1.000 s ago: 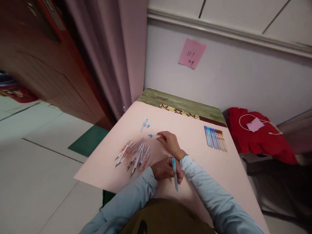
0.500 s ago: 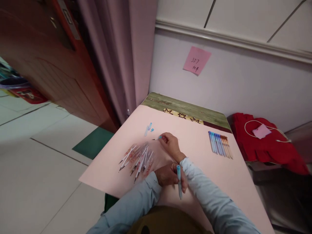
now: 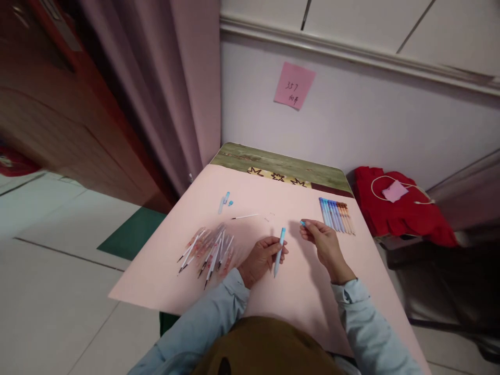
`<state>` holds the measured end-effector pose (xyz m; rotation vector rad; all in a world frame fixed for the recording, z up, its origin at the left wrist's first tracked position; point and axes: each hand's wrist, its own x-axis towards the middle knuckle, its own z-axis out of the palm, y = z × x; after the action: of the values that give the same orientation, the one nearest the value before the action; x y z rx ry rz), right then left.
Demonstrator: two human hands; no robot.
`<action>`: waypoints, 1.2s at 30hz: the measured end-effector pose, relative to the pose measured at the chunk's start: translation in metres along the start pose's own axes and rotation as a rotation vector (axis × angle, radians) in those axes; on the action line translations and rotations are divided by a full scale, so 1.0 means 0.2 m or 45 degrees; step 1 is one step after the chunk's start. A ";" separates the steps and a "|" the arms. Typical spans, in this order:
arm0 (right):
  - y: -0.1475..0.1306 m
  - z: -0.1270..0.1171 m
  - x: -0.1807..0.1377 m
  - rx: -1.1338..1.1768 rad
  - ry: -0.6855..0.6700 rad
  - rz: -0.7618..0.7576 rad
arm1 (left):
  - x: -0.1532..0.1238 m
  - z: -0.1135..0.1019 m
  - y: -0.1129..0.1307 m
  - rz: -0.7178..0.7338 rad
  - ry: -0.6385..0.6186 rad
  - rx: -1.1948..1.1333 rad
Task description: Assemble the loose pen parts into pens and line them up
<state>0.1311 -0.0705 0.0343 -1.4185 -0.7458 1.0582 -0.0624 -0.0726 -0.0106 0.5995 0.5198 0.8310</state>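
Note:
My left hand [image 3: 261, 256] is closed around a light blue pen barrel [image 3: 278, 251], held above the pink table sheet [image 3: 297, 291]. To its right, my right hand [image 3: 321, 238] pinches a small blue pen piece [image 3: 302, 223] at its fingertips. A thin refill [image 3: 245, 216] lies on the sheet beyond my left hand. Several refills in clear wrappers [image 3: 207, 250] lie heaped to the left of that hand. A row of several assembled pens [image 3: 336, 214], blue and orange, lies just beyond my right hand.
A blue pen cap and a small blue bit [image 3: 224, 201] lie at the far left of the sheet. A pink note [image 3: 294, 86] is stuck on the wall. Red cloth with a white cable [image 3: 398, 213] sits right of the table. A curtain [image 3: 164, 94] hangs at the left.
My right hand left the refill at the sheet's middle and moved right, now pinching a small blue piece. My left hand lifted the pen barrel forward. The camera view shifted.

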 end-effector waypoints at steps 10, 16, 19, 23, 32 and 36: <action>-0.12 0.12 -0.05 -0.142 -0.266 -0.224 | 0.01 0.01 -0.01 0.039 0.010 0.165; -0.12 0.09 -0.07 -0.236 -0.315 -0.284 | 0.00 0.01 0.00 0.025 0.015 0.157; -0.10 0.08 -0.08 -0.280 -0.334 -0.294 | 0.00 0.01 -0.01 0.023 0.012 0.160; -0.09 0.07 -0.09 -0.347 -0.330 -0.339 | 0.00 0.01 0.00 0.011 0.003 0.186; -0.09 0.08 -0.16 -0.726 -0.255 -0.678 | 0.00 0.00 0.00 0.009 -0.036 0.182; -0.06 0.06 -0.16 -0.374 -0.208 -0.467 | 0.00 0.01 0.00 0.035 0.008 0.078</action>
<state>0.1084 -0.0932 0.0521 -1.3774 -1.2691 0.8046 -0.0618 -0.0735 -0.0101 0.6617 0.5449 0.8457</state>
